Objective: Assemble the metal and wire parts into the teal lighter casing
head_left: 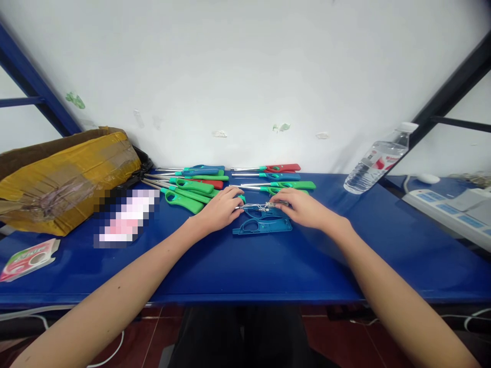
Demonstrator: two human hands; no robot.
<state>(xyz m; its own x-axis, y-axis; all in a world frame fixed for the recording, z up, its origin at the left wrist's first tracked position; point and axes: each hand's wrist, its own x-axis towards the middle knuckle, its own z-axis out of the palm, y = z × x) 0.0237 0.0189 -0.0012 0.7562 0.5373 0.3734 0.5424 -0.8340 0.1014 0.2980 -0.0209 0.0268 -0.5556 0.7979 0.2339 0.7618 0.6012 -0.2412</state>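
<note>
Over the middle of the desk my two hands work on the inner parts of a long-nosed lighter [258, 207], which show thin pale wires and a small clear piece. My left hand [222, 208] is closed, its fingertips at the narrow left end of these parts. Thumb and fingers of my right hand [301, 208] pinch the clear piece at the right end. One blue lighter shell half [264, 226] with a trigger hole lies just below them. Another blue shell half shows under the wires, partly covered by the parts and my right fingers.
Behind my hands lie a left pile of green, blue and red lighters [192, 186] and a right row of lighters [282, 176]. A taped cardboard box [69, 179] stands at left, near a torn card [30, 259]. A water bottle [378, 161] and a power strip [452, 209] are at right.
</note>
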